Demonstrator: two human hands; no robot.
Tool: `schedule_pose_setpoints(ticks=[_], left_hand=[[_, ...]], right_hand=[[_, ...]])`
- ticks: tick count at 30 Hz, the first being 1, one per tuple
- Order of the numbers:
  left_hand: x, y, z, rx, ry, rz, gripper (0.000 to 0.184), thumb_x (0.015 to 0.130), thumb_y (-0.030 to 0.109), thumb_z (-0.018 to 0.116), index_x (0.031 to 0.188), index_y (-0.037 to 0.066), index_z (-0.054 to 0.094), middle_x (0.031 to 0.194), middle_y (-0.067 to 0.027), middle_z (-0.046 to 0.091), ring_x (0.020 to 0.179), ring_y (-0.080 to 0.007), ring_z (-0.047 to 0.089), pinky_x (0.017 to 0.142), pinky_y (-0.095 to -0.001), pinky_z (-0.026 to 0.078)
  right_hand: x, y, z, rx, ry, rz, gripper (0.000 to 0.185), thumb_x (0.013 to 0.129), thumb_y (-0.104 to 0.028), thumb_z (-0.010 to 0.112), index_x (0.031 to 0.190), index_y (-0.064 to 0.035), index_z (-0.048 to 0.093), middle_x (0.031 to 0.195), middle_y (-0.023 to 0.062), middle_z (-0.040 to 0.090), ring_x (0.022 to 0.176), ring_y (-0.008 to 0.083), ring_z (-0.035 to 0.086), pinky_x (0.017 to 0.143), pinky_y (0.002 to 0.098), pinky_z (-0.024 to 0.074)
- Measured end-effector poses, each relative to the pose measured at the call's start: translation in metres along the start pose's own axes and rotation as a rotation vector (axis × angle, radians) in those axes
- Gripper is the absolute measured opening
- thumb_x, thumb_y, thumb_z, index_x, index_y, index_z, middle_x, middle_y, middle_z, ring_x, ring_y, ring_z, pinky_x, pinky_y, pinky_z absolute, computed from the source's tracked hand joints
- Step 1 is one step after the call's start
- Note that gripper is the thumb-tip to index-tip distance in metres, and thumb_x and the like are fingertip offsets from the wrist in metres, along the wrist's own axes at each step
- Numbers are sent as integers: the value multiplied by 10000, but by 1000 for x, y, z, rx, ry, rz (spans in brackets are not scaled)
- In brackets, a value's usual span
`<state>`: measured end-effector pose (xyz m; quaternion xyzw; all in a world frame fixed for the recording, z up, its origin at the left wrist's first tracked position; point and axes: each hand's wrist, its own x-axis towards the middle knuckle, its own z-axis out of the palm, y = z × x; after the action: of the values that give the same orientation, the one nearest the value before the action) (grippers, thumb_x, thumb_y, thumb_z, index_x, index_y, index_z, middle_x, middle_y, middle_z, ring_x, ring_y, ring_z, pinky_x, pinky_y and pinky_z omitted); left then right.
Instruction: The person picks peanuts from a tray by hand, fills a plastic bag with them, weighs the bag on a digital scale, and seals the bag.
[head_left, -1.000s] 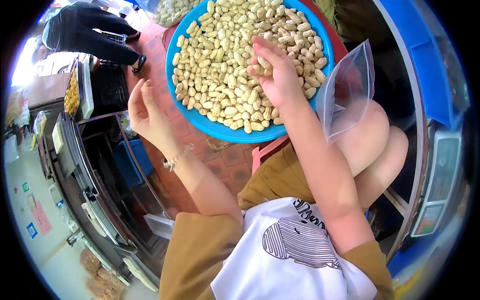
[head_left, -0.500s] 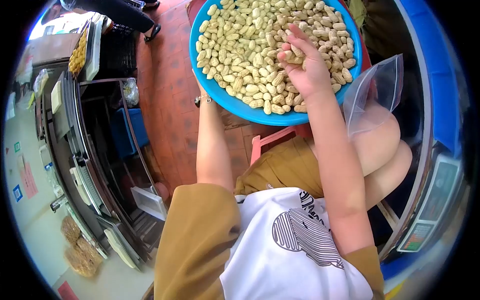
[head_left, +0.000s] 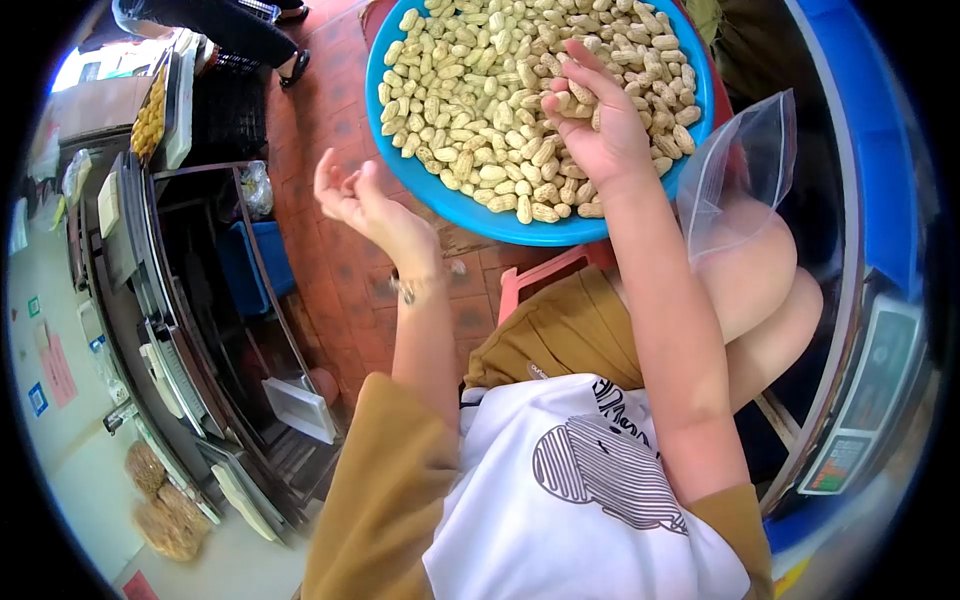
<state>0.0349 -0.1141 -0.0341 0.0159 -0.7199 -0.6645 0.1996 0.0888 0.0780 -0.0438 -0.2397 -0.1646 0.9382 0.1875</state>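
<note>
A blue basin (head_left: 470,210) full of unshelled peanuts (head_left: 490,110) stands in front of me. Over its right part is my right hand (head_left: 605,130), palm turned up, with a few peanuts between its curled fingers. My left hand (head_left: 375,210) is raised over the floor, just left of the basin and apart from it. Its fingers are loosely curled and spread, and no object shows in them. A clear zip bag (head_left: 740,175) rests on my knee, right of the basin, with its opening toward the top.
Pink stool (head_left: 515,285) under the basin's near side. On the left stand a metal rack (head_left: 200,170), a blue crate (head_left: 255,265) and a white tray (head_left: 300,410). A person's dark-trousered legs (head_left: 230,30) are at the upper left. A scale (head_left: 870,390) is at the right.
My left hand reached to the basin's left edge, then came back left and away from it. My right hand has stayed over the peanuts. The view has shifted, and the other person's legs sit higher.
</note>
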Motion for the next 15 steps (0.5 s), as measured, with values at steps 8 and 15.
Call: schedule_pose_setpoints(ticks=[8, 15], left_hand=[[-70, 137, -1, -909, -600, 33, 478, 798, 113, 613, 1249, 50, 466, 1236, -77, 429, 986, -175, 437, 919, -288, 356], [-129, 180, 5, -1335, -1167, -81, 454, 776, 137, 600, 1205, 31, 497, 1182, -91, 450, 980, -207, 439, 900, -313, 362]], right_hand=[[-2, -2, -3, 39, -27, -16, 335, 828, 30, 627, 1151, -54, 604, 919, 36, 558, 788, 147, 557, 712, 317, 499], [11, 4, -15, 76, 1, -6, 261, 849, -10, 598, 1094, -97, 615, 840, 3, 634, 682, 149, 573, 634, 292, 479]])
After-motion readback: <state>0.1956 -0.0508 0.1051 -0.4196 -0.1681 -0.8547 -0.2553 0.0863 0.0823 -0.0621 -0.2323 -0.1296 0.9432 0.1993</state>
